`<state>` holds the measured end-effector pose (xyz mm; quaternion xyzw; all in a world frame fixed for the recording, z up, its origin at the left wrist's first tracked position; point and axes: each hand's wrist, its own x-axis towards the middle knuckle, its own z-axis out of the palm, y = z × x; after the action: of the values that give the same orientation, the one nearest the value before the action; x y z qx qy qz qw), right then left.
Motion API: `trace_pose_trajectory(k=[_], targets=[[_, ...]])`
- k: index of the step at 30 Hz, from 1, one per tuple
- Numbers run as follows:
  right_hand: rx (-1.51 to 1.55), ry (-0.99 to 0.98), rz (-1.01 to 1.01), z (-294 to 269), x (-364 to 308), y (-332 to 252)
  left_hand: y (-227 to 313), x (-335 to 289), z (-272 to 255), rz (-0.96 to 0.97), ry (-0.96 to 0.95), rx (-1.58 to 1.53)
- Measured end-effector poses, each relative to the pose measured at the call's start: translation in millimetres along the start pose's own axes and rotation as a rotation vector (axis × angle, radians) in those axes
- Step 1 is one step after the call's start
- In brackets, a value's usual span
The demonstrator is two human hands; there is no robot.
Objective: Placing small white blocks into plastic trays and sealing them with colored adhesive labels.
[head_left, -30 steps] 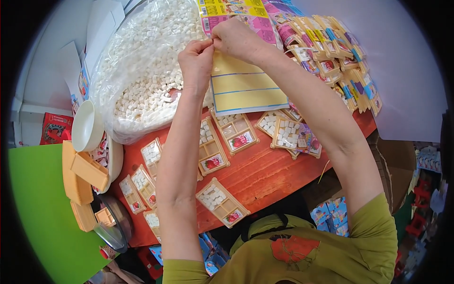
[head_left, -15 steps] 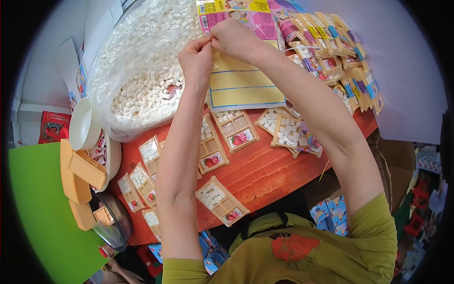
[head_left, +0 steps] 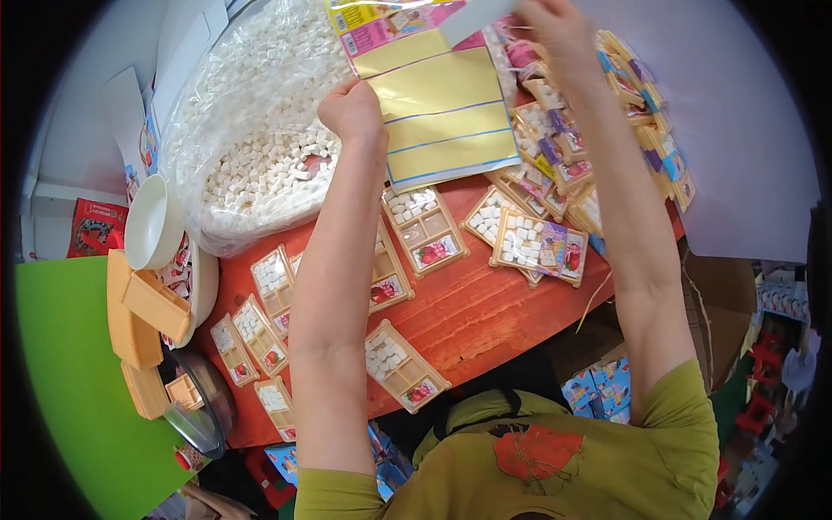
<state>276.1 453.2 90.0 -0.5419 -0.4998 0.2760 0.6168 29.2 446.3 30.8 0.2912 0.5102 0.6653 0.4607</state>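
Note:
A sheet of labels [head_left: 446,121] with a yellow backing lies at the far middle of the table. My left hand [head_left: 353,113] is closed on its left edge. A label [head_left: 477,22], pale underside showing, is lifted off the sheet at the top, pinched in the fingers of my right hand [head_left: 559,39]. Beneath the sheet's near edge stands a beige divided tray [head_left: 426,230] with white cubes and a strawberry picture. A tray closed with a purple label [head_left: 542,245] lies to its right on another tray. My left forearm partly hides other trays.
A big clear plastic bag [head_left: 260,165] of white cubes fills the far left. Labelled trays [head_left: 563,143] are piled at the right. Beside the left edge are a white bowl [head_left: 154,224], orange containers [head_left: 134,321] and a clear tub [head_left: 204,425]. Another tray [head_left: 403,368] lies near me.
My right hand has moved away to the right, peeling a label off and baring more yellow backing. My left hand stays on the sheet's edge, slightly to the left and lower.

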Motion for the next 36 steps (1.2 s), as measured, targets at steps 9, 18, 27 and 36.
trace_pose_trajectory(k=[9, 18, 27, 36], targets=[[0.210, 0.253, -0.330, -126.3, -82.4, -115.0, -3.4, -2.1, -2.0, 0.207, 0.328, 0.246], [-0.560, 0.019, -0.922, -25.4, -274.8, -132.8, 95.0, -258.9, -64.2, 0.223, -0.517, -0.160], [-0.548, -0.032, -0.768, -40.2, -336.2, -96.3, 93.3, -297.3, -192.2, -0.107, -0.285, -0.242], [0.476, -0.651, 0.207, -16.6, -354.3, -69.1, 77.8, -326.4, -254.2, -0.344, -0.196, -0.211]])
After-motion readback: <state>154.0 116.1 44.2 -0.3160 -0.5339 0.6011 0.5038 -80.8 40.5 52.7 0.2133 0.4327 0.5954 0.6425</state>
